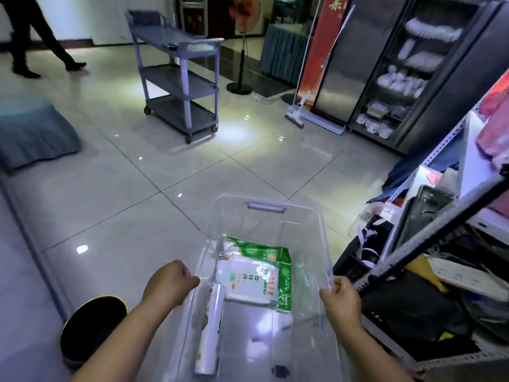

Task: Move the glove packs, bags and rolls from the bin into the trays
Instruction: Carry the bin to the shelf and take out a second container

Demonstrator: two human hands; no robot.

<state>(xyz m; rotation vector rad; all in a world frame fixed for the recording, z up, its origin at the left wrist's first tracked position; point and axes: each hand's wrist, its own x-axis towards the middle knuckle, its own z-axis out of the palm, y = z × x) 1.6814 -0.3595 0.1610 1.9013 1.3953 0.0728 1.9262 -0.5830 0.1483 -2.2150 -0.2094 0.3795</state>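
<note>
I carry a clear plastic bin (311,216) above the tiled floor. My left hand (168,281) grips its left rim and my right hand (341,295) grips its right rim. Inside the bin lie a green glove pack (283,271), a white pack of bags (245,279) resting on top of it, and a white roll (210,326) along the left wall. No trays are identifiable in view.
A grey three-tier cart (179,75) stands ahead on the floor. Metal shelving (429,266) packed with goods is close on the right. A glass-door cabinet (399,64) and a mop stand at far right. A person's legs are at top left.
</note>
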